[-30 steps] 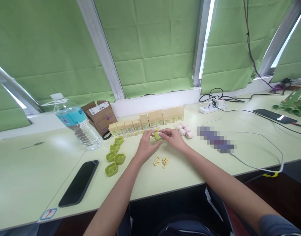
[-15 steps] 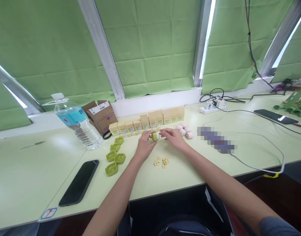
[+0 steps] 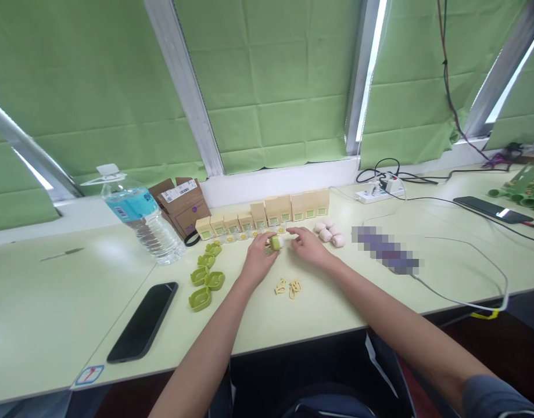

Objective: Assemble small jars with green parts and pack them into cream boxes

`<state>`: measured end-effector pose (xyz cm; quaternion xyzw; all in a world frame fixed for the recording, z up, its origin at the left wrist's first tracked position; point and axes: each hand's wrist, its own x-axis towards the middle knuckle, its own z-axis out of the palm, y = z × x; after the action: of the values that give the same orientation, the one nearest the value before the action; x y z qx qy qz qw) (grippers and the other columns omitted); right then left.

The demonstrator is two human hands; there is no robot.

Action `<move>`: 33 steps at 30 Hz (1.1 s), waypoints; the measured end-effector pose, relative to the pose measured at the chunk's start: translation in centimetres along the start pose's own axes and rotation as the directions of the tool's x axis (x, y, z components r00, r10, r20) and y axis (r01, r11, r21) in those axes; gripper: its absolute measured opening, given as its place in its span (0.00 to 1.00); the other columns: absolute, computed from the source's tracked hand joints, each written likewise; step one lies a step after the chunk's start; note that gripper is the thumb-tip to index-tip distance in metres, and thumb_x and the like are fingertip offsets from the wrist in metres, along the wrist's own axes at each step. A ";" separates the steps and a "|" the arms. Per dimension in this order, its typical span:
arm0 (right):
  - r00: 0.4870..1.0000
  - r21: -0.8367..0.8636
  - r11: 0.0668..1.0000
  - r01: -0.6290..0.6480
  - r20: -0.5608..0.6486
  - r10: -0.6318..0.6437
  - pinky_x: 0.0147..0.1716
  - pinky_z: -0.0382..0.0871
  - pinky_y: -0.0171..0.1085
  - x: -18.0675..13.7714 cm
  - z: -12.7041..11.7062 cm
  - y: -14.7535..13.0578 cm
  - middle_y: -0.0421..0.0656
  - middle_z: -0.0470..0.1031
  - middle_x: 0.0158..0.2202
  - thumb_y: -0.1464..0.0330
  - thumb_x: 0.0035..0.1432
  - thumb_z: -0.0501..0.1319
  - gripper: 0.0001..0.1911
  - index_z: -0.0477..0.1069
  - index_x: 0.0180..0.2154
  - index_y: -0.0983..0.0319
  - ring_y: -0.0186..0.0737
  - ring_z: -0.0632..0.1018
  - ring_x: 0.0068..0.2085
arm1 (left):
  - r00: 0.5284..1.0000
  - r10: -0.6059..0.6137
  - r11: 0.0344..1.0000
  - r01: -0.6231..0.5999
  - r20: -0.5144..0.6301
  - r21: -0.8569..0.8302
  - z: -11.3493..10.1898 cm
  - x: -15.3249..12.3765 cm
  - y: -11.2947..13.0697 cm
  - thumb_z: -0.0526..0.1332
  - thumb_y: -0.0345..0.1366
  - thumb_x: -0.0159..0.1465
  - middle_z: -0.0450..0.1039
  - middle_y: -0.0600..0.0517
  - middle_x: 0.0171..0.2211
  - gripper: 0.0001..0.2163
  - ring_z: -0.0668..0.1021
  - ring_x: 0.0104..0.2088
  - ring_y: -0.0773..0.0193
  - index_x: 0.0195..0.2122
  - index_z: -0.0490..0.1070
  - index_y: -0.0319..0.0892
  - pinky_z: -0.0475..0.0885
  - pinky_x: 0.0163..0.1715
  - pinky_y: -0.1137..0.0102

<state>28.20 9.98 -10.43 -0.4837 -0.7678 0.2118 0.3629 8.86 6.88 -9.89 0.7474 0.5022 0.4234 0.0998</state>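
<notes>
Left hand [image 3: 258, 259]: fingers pinch green-and-white piece [image 3: 276, 242] | looks light, hard; hold its sides | right hand [image 3: 311, 249]: fingers apart, empty

Green-and-white piece [image 3: 275, 242], green cups [image 3: 215, 281], yellow loops [image 3: 295, 288]

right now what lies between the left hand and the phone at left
In the head view, green open pieces lie between the left hand and that phone.

Green blinds [image 3: 271, 87] were hung beyond the far edge of the table [image 3: 267, 319], divided by grey posts [image 3: 188, 87] and edged by daylight [image 3: 371, 69].
</notes>
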 end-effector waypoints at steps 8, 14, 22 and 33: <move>0.998 -0.278 0.959 0.062 0.029 -0.056 0.60 0.63 0.47 3.1 0.2 -0.6 0.56 0.64 0.61 0.74 0.61 0.56 0.25 0.67 0.60 0.63 0.52 0.69 0.62 | 1.000 -0.023 1.000 0.023 0.012 0.000 -0.1 -0.2 0.2 0.65 0.26 0.56 0.75 0.50 0.48 0.20 0.77 0.48 0.59 0.50 0.73 0.46 0.72 0.52 0.63; 0.999 -0.326 0.945 -0.007 0.043 0.022 0.59 0.64 0.48 3.6 1.1 -0.2 0.57 0.57 0.65 0.71 0.61 0.58 0.26 0.64 0.61 0.60 0.54 0.68 0.62 | 0.999 -0.035 0.999 0.036 0.025 -0.005 -0.2 -0.2 0.4 0.64 0.26 0.57 0.75 0.50 0.49 0.20 0.76 0.49 0.59 0.50 0.72 0.47 0.71 0.53 0.63; 0.999 -0.317 0.948 0.008 0.049 0.008 0.56 0.66 0.46 2.2 0.0 0.3 0.55 0.61 0.63 0.68 0.61 0.60 0.15 0.69 0.50 0.61 0.52 0.70 0.61 | 0.999 -0.025 1.000 0.025 0.030 -0.007 0.0 -0.2 0.0 0.65 0.27 0.56 0.75 0.50 0.49 0.20 0.76 0.50 0.59 0.51 0.72 0.47 0.71 0.54 0.62; 0.989 -0.211 0.968 0.135 0.079 -0.121 0.51 0.67 0.42 0.5 -0.5 1.2 0.48 0.73 0.48 0.71 0.58 0.63 0.04 0.71 0.38 0.60 0.46 0.74 0.52 | 1.000 0.002 1.000 -0.002 0.025 -0.002 -0.1 -0.2 0.1 0.65 0.26 0.56 0.75 0.49 0.49 0.21 0.76 0.51 0.57 0.50 0.72 0.46 0.71 0.55 0.60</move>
<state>29.18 10.98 -10.75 -0.4624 -0.8274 0.1189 0.2957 8.82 6.67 -9.88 0.7530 0.4998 0.4147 0.1062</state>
